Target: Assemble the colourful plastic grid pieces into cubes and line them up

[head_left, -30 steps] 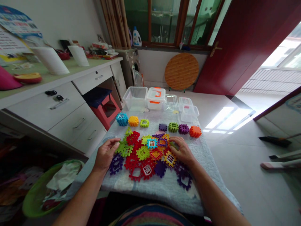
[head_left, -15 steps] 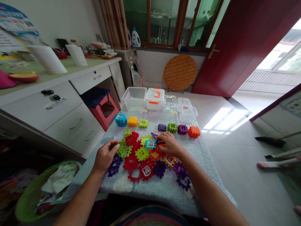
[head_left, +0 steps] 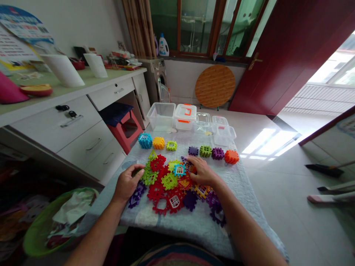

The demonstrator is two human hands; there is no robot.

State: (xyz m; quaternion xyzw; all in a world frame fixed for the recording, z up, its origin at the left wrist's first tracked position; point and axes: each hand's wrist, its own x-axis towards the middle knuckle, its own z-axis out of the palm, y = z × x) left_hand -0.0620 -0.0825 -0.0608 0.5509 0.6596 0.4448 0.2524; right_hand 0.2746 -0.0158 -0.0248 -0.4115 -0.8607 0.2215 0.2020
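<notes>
A pile of interlocking plastic building pieces lies on the cloth-covered table (head_left: 244, 207). At its left edge my left hand (head_left: 128, 183) is closed, thumb against the curled fingers; something dark greenish shows between them, too hidden to make out. Light green pieces (head_left: 151, 178) lie right beside it. Over the pile's upper right side, my right hand (head_left: 202, 170) has its fingers bent round a purple building piece (head_left: 183, 159), mostly covered by the fingers. Near its fingertips is a blue window piece (head_left: 180, 170). Red pieces (head_left: 155, 192) and a dark purple piece (head_left: 190, 200) are nearer to me.
Behind the pile stand sorted stacks: blue (head_left: 145, 140), yellow (head_left: 158, 143), light green (head_left: 171, 146), dark blue (head_left: 193, 150), olive green (head_left: 205, 151), purple (head_left: 217, 153) and orange (head_left: 231, 157). An open clear bin (head_left: 161, 116) and a lidded box (head_left: 185, 115) are at the far edge.
The whole view has shifted slightly, moving everything a little to the right. My right fingers have closed in on the purple piece, which now appears tilted. My left hand stays by the green pieces.
</notes>
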